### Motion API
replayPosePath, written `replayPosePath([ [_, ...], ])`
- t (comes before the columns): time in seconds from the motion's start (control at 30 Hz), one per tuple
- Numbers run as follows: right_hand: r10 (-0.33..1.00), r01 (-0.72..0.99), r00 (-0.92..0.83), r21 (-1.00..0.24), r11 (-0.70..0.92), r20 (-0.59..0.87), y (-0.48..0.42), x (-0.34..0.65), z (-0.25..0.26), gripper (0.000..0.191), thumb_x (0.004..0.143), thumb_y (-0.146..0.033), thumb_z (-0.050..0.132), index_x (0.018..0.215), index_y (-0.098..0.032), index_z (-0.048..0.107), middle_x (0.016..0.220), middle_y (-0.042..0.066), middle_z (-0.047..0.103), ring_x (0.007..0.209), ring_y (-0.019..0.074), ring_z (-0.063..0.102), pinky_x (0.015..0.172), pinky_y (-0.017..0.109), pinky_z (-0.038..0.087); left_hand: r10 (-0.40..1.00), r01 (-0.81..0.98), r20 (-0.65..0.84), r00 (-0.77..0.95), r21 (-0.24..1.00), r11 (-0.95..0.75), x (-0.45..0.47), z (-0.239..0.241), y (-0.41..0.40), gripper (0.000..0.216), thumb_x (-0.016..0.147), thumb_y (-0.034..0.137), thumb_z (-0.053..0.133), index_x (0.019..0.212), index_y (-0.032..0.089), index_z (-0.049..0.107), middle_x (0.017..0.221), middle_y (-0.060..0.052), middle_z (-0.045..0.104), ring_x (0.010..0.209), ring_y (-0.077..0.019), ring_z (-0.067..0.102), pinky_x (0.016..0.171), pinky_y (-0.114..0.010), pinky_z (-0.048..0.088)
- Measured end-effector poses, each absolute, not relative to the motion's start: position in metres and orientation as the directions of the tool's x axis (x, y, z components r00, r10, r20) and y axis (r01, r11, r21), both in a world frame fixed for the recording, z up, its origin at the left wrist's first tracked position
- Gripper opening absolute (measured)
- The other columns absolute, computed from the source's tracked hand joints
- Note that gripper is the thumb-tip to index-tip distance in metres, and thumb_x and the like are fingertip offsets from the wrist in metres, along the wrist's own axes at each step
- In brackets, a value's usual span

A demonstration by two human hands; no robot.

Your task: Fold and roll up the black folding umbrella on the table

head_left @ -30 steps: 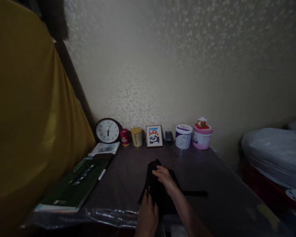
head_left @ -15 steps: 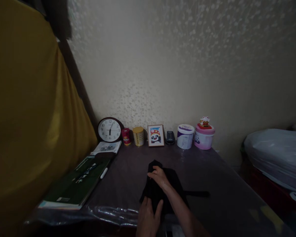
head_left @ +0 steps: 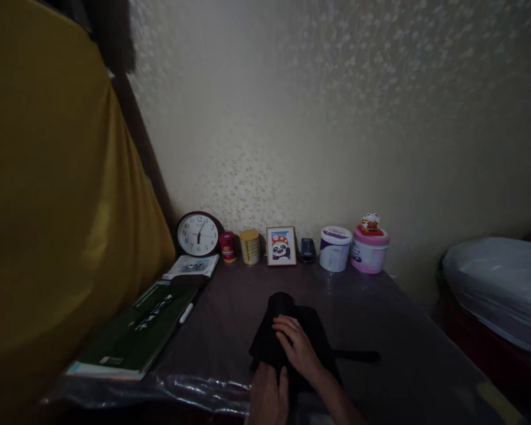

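Note:
A black cloth item (head_left: 315,330) with a rounded upper end lies on the table before me; its exact kind is hard to tell in the dim light. From its right side a black strap (head_left: 358,355) stretches out across the tabletop. My right hand (head_left: 300,348) rests on top of the cloth, fingers extended, close together and fairly flat. At the near left edge, my left hand (head_left: 269,394) has its thumb and fingers closed on the cloth. Its fingertips are partly lost against the black fabric.
A green book (head_left: 128,330) and a white pen (head_left: 186,313) lie to the left. Along the wall stand a clock (head_left: 198,234), a red can (head_left: 228,248), a yellow tin (head_left: 250,248), a panda picture frame (head_left: 281,246), and two tubs, one white (head_left: 335,251), one pink (head_left: 369,254).
My right hand has moved down slightly toward me and flattened, its fingers closer together. The cloth's upper end looks rounder. My left hand stays at the near edge. The view has shifted slightly.

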State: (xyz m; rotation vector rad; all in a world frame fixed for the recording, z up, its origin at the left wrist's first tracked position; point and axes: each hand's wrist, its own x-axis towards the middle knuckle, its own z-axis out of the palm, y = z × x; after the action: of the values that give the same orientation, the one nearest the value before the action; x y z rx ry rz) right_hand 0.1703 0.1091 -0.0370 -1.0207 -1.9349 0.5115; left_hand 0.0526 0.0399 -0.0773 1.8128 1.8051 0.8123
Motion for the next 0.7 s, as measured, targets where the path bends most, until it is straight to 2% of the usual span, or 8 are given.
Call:
replayPosePath([
  [0.17, 0.791, 0.553, -0.345, -0.571, 0.607, 0.506, 0.153, 0.169, -0.050, 0.029, 0.089, -0.027, 0.038, 0.106, -0.022, 0.060, 0.120, 0.005, 0.057, 0.120, 0.0188, 0.042, 0.102, 0.042, 0.031, 0.994, 0.764, 0.097, -0.056, 0.645, -0.019, 0.050, -0.086, 0.042, 0.049, 0.081, 0.047, 0.033, 0.105, 0.012, 0.058, 0.116, -0.015, 0.059, 0.112, -0.0233, 0.052, 0.094, -0.033, 0.039],
  [0.37, 0.837, 0.655, -0.354, -0.529, 0.540, 0.416, 0.193, 0.166, -0.049, 0.033, 0.090, -0.027, 0.034, 0.108, -0.021, 0.060, 0.122, 0.005, 0.056, 0.123, 0.0201, 0.039, 0.102, 0.045, 0.030, 0.983, 0.785, 0.141, -0.117, 0.619, 0.004, 0.050, -0.104, 0.030, 0.055, 0.078, 0.046, 0.040, 0.116, 0.008, 0.051, 0.125, -0.017, 0.052, 0.117, -0.0253, 0.047, 0.097, -0.034, 0.039],
  [0.53, 0.843, 0.716, -0.357, -0.462, 0.523, 0.402, 0.187, 0.163, -0.043, 0.035, 0.090, -0.030, 0.033, 0.117, -0.020, 0.054, 0.130, 0.006, 0.049, 0.126, 0.0196, 0.035, 0.105, 0.045, 0.023, 0.977, 0.816, 0.181, -0.113, 0.578, -0.013, 0.054, -0.113, 0.020, 0.057, 0.077, 0.032, 0.038, 0.122, -0.002, 0.045, 0.130, -0.019, 0.045, 0.122, -0.0240, 0.042, 0.102, -0.033, 0.033],
  [0.7, 0.828, 0.710, -0.380, -0.444, 0.546, 0.412, 0.153, 0.156, -0.038, 0.037, 0.091, -0.032, 0.033, 0.120, -0.019, 0.052, 0.130, 0.007, 0.048, 0.127, 0.0190, 0.033, 0.106, 0.045, 0.020, 0.989, 0.785, 0.132, -0.070, 0.619, -0.027, 0.046, -0.116, 0.027, 0.059, 0.077, 0.037, 0.037, 0.121, -0.001, 0.046, 0.129, -0.020, 0.045, 0.121, -0.0271, 0.043, 0.102, -0.039, 0.034],
])
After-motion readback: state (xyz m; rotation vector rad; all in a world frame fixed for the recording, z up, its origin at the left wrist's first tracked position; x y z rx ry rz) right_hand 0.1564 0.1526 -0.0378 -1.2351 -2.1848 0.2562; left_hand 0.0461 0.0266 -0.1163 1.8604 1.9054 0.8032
